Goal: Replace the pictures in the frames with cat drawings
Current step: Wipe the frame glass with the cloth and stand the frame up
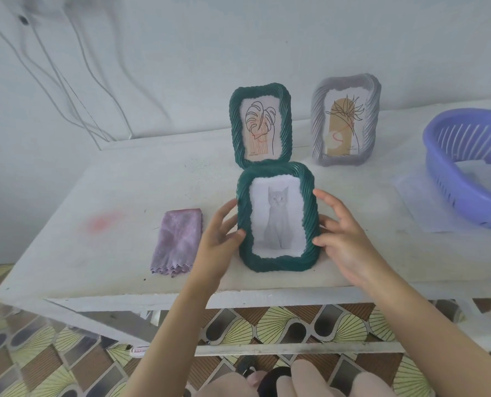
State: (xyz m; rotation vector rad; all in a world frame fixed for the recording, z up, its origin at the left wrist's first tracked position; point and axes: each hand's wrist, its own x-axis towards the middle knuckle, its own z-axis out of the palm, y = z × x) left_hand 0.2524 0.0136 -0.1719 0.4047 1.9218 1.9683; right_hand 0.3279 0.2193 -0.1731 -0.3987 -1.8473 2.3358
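While the left hand (218,233) and the right hand (344,239) bracket it, the front green frame (278,261) stands upright near the front edge of the white table (109,196). The fingers of both hands are spread and nearly straight. The left thumb tip lies on the lower left rim, and the fingers above it reach to the left side. The right index tip meets the upper right rim, the right thumb tip meets the lower right rim, and the fingers between them pass behind the edge. Neither hand is curled round the frame; the tips touch its sides. Inside it sits the cat drawing (277,219) — a grey seated cat on white paper.

Directly behind, its lower edge hidden by the front frame, a second green frame (233,124) stands with a line drawing of a leaf (260,130). To the right of that stands a grey frame (316,124) holding a plant sketch (343,127) on a tan shape.

Left of the left hand, apart from it, a folded purple cloth (178,242) lies flat. At the far right a purple slotted basket (445,173) rests on a clear plastic sheet (419,207). A faint red smudge (104,222) marks the tabletop on the left — cables (66,67) hang down the wall behind. Patterned tiles (296,325) cover the floor below.
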